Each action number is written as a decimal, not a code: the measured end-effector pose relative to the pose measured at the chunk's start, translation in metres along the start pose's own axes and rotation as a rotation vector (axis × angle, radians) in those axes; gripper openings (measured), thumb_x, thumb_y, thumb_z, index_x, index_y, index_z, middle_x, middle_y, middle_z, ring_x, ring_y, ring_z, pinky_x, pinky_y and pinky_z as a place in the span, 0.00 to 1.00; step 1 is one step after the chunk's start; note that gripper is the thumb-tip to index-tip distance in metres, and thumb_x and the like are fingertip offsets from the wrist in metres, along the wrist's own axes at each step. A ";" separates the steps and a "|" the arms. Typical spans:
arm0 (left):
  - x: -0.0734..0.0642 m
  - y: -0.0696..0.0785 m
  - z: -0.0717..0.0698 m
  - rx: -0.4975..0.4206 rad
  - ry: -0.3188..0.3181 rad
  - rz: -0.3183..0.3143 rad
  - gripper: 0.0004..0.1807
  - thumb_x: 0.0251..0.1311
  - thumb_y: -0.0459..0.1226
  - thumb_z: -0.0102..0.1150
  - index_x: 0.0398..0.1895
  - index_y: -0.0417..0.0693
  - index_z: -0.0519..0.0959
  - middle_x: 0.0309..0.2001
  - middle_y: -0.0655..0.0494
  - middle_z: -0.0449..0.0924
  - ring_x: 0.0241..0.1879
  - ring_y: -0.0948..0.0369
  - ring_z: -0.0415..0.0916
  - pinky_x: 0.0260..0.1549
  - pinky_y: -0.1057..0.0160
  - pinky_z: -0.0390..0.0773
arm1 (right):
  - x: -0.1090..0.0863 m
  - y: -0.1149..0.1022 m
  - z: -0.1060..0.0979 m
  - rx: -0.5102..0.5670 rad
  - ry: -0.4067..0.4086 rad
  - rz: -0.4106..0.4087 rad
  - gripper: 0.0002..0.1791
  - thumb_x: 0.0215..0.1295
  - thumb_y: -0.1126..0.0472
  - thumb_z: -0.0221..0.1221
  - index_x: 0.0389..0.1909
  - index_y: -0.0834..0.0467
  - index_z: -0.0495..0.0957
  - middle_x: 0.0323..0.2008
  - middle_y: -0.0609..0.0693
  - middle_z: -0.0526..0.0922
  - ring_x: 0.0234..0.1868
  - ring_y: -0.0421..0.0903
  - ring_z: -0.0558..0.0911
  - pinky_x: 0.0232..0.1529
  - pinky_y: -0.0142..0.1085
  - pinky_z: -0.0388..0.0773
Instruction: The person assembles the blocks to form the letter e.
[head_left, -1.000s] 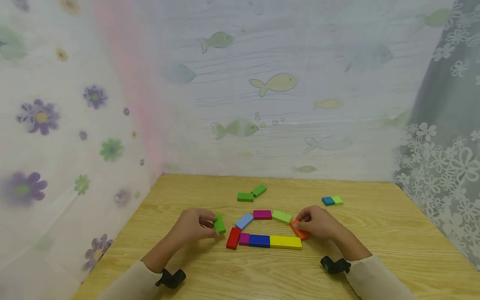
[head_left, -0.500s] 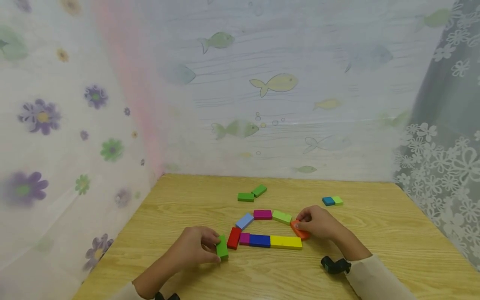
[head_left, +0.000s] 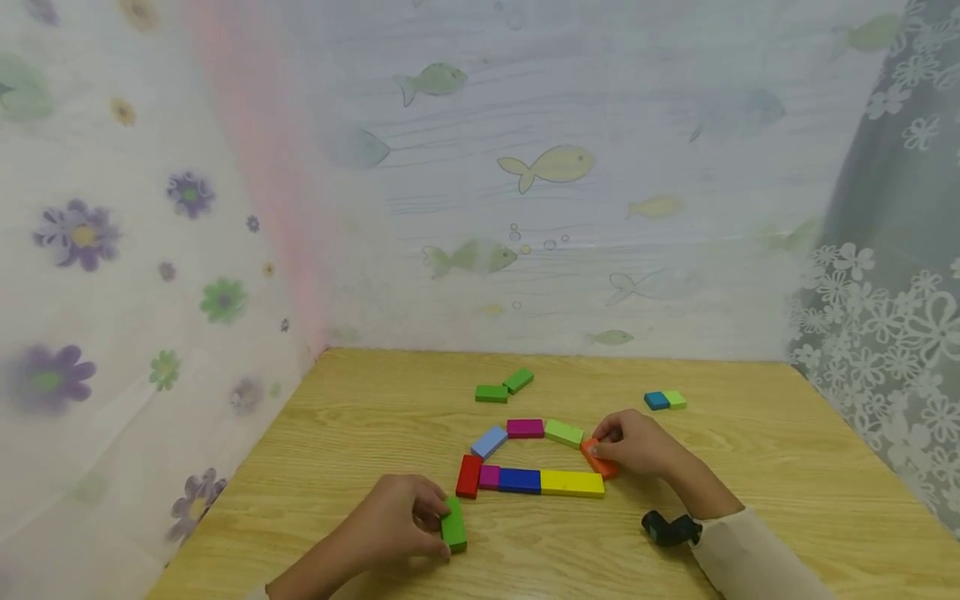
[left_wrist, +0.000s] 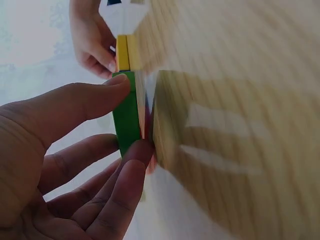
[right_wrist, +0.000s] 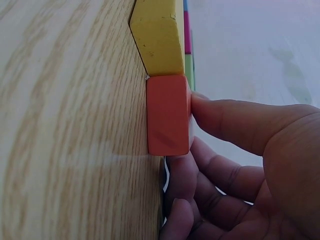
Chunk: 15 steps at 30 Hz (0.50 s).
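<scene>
Left hand (head_left: 396, 518) is gripping the green block (head_left: 453, 525), thumb at its near end, fingers at its far end. Block is sitting front-left on the near side of the red block (head_left: 468, 477), apart from it; can't tell if it's touching the table (head_left: 375, 400).

Right hand (head_left: 637, 446) is pinching the orange block (head_left: 604, 469), thumb on top, fingers at the side. Orange is lying at a slant on the table, right by the right end of the yellow block (head_left: 572, 483).

Other blocks are forming a ring with these: red, then the small magenta block (head_left: 489, 477), blue block (head_left: 519, 481) and yellow running in a straight row along the front. Light blue block (head_left: 490, 442), long magenta block (head_left: 525, 428) and lime block (head_left: 564, 433) are arching behind, lime's right end pointing to orange. Red and light blue are both leaning diagonally.

Farther back, a second green block (head_left: 491, 393) and a third green block (head_left: 518, 381) are lying corner to corner. Back right, the teal block (head_left: 657, 401) and small lime block (head_left: 676, 400) are lying side by side. Fish-print cloth (head_left: 555, 250) is hanging behind.
</scene>
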<state>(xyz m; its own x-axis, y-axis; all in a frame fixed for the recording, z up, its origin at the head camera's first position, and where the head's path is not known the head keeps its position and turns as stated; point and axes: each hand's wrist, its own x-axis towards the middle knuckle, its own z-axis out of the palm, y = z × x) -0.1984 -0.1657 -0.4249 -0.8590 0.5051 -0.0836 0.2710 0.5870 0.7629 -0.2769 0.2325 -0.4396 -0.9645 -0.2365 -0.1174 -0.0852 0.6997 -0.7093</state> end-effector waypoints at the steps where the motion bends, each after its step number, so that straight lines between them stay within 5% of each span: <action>1: 0.000 0.001 0.001 0.004 -0.003 0.002 0.22 0.41 0.40 0.86 0.41 0.43 0.89 0.51 0.52 0.85 0.39 0.63 0.86 0.37 0.67 0.85 | 0.000 0.000 0.000 0.001 0.000 0.000 0.10 0.68 0.58 0.68 0.43 0.60 0.83 0.37 0.50 0.83 0.36 0.46 0.79 0.36 0.36 0.80; 8: 0.004 0.005 0.013 0.111 0.010 0.003 0.23 0.39 0.45 0.87 0.42 0.49 0.91 0.46 0.63 0.86 0.43 0.68 0.81 0.42 0.67 0.83 | 0.000 0.001 0.001 0.000 -0.002 -0.006 0.11 0.67 0.58 0.69 0.44 0.60 0.83 0.37 0.50 0.83 0.36 0.45 0.79 0.36 0.36 0.80; 15: 0.009 0.008 0.018 0.031 0.008 0.018 0.22 0.41 0.40 0.86 0.41 0.44 0.90 0.45 0.58 0.81 0.37 0.69 0.81 0.36 0.71 0.82 | -0.001 0.001 0.001 0.001 -0.005 -0.019 0.11 0.67 0.58 0.69 0.44 0.61 0.83 0.38 0.50 0.83 0.36 0.46 0.78 0.35 0.36 0.80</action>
<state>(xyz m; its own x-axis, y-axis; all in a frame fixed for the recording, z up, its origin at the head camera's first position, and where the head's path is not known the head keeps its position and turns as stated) -0.1955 -0.1449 -0.4311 -0.8573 0.5107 -0.0644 0.3000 0.5974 0.7437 -0.2761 0.2328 -0.4403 -0.9616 -0.2529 -0.1071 -0.1034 0.6946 -0.7119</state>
